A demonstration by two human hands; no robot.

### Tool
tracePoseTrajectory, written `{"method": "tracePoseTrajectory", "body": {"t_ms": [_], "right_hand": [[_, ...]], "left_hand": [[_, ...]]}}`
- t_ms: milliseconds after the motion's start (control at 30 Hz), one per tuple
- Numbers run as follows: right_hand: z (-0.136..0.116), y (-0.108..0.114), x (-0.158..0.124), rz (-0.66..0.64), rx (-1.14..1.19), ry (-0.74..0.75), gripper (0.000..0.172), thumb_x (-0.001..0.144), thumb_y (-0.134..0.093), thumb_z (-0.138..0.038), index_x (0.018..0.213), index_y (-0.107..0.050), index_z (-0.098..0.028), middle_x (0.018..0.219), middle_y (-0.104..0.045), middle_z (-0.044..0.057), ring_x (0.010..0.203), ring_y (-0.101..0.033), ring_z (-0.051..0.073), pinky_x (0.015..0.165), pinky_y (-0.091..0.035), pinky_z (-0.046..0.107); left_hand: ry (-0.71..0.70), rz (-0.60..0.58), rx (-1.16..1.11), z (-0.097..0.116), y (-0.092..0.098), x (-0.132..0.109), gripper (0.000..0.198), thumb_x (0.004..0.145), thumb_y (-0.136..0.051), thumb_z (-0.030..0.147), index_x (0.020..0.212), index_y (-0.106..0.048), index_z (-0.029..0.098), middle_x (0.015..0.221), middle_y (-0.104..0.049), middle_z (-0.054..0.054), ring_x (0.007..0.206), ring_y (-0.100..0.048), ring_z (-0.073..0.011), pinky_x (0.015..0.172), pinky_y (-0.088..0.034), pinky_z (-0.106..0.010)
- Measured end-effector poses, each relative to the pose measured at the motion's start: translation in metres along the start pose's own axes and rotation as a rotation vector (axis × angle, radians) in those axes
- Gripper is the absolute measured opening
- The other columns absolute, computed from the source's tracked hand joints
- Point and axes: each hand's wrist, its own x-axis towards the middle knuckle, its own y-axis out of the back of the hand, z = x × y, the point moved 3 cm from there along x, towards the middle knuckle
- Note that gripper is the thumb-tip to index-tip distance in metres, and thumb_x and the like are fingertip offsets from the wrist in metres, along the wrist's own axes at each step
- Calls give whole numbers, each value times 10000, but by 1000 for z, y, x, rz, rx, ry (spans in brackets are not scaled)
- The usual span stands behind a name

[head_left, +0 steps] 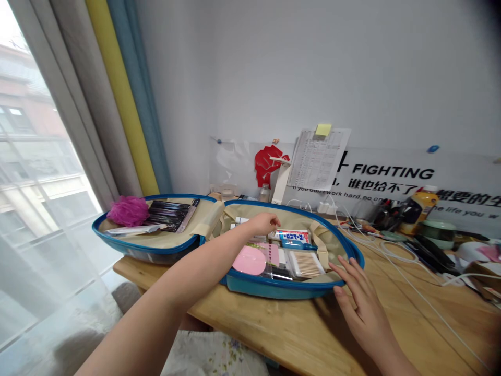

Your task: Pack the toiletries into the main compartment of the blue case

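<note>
A blue-rimmed suitcase [295, 290] lies unfolded on the wooden desk, both beige-lined halves facing up. My left hand [266, 224] reaches over its right half with fingers curled; whatever may be in them is hidden. Close by are a white box with red and blue print [294, 235] and a blue tube [296, 245]. Toward the front sit a pink round item [249, 260] and a pack of cotton swabs [305, 263]. My right hand [360, 303] is open, its spread fingers at the suitcase's right rim.
The left half holds a purple bath puff [128, 210] and a dark flat pack [169, 214], and juts past the desk's edge. White cables [391, 249] cross the desk at right. Behind them stands a yellow-labelled bottle [420, 209]. Curtains [119, 99] hang at left.
</note>
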Motion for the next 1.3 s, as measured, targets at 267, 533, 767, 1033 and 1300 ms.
{"method": "tracePoseTrajectory", "body": {"t_ms": [267,533,767,1033,1300], "right_hand": [[0,1,0,-2,5,2,372,927,-378,-370,1249,-527,-258,1381,-504,70,1355,-376,271,1019,-428,506],[1,0,0,1,10,-13,374,919,-393,-382,1235,-546,-255,1374,-514,69,1355,-376,272,1021,-428,508],[2,0,0,-18,6,-29,381,917,-385,-395,1227,-556,-257,1371,-517,69,1357,-374,275,1025,-427,509],[3,-2,0,-21,14,-43,393,912,-380,-403,1225,-564,-254,1366,-520,71,1354,-378,277,1033,-421,512],[7,-5,0,9,-2,9,394,919,-365,-403,1233,-542,-245,1357,-521,81,1345,-386,292,1023,-418,521]], "left_hand": [[-47,-127,329,5,0,-12,211,760,-590,173,922,-695,258,1039,-712,-24,1018,-612,-208,1032,-332,-386],[-85,-249,446,9,-5,-11,171,757,-619,214,871,-732,272,1017,-723,-38,996,-616,-228,995,-338,-379],[-81,-277,425,10,-5,-14,312,797,-535,189,1034,-701,304,1107,-702,-13,1001,-619,-195,889,-411,-279],[-43,-262,372,9,-6,-15,438,829,-493,200,1236,-597,324,1189,-670,-18,1007,-630,-195,797,-447,-251],[-1,-75,328,15,19,-19,376,901,-441,327,1250,-578,289,1245,-637,-16,1170,-551,-200,1028,-349,-328]]}}
